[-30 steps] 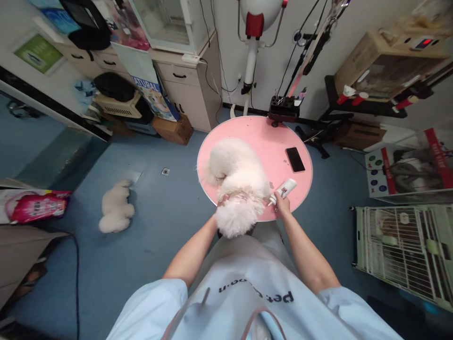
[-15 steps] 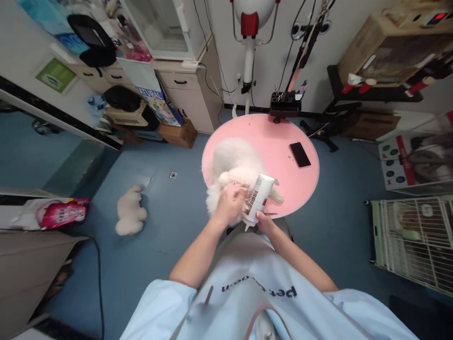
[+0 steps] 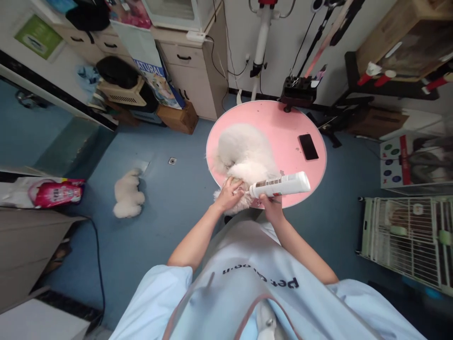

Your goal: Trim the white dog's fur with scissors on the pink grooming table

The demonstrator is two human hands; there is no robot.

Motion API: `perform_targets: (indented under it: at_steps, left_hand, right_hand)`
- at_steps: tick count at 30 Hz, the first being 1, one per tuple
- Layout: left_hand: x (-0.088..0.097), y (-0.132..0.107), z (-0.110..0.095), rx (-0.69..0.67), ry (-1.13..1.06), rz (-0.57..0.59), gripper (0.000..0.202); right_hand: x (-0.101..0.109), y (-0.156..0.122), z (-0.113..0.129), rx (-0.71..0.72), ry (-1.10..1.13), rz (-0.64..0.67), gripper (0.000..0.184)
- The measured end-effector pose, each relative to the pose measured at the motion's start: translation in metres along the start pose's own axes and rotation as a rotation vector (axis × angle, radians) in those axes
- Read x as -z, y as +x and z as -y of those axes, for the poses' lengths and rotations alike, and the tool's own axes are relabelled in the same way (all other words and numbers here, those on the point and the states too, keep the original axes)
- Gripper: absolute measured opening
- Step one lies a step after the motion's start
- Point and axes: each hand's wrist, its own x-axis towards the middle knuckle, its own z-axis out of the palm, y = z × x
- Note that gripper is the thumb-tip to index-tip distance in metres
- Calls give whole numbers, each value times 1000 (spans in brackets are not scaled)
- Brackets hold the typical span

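A fluffy white dog [image 3: 246, 144] lies on the round pink table [image 3: 283, 125], its head end near my body. My left hand [image 3: 229, 194] grips the dog at its head, fingers bent into the fur; the exact part under them is hidden. My right hand [image 3: 272, 208] holds a white squeeze bottle [image 3: 283, 185] with a printed label. The bottle lies nearly level, its nozzle pointing left at the fur beside my left fingers. A thin dark metal tool also shows at my right hand, mostly hidden.
A phone [image 3: 308, 147] lies on the table's right side. A black tool holder [image 3: 299, 90] is fixed at the back edge. Another white dog [image 3: 129, 193] is on the floor at left. A wire cage [image 3: 406, 241] stands at right, cabinets [image 3: 191, 71] behind.
The bottle has tipped from steep to nearly level, its nozzle now meeting the fur by my left hand. My left hand has shifted slightly over the dog's head. The camera view has tilted down.
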Motion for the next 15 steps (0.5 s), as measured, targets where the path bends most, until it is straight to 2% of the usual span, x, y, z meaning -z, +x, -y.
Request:
perform_targets:
  at_steps: [3,8,15]
  left_hand:
    - [-6,3,0,-37,6,-54,54]
    - [-5,7,1,-75,-4,-79,54]
    - [-3,10,1,-24,-41,-53,56]
  right_hand:
    - [-7,6,9,37,-57,-29,26]
    - [-18,15,11,57,-111,-29,29]
    - [-24,19,16,52,-116,-40,34]
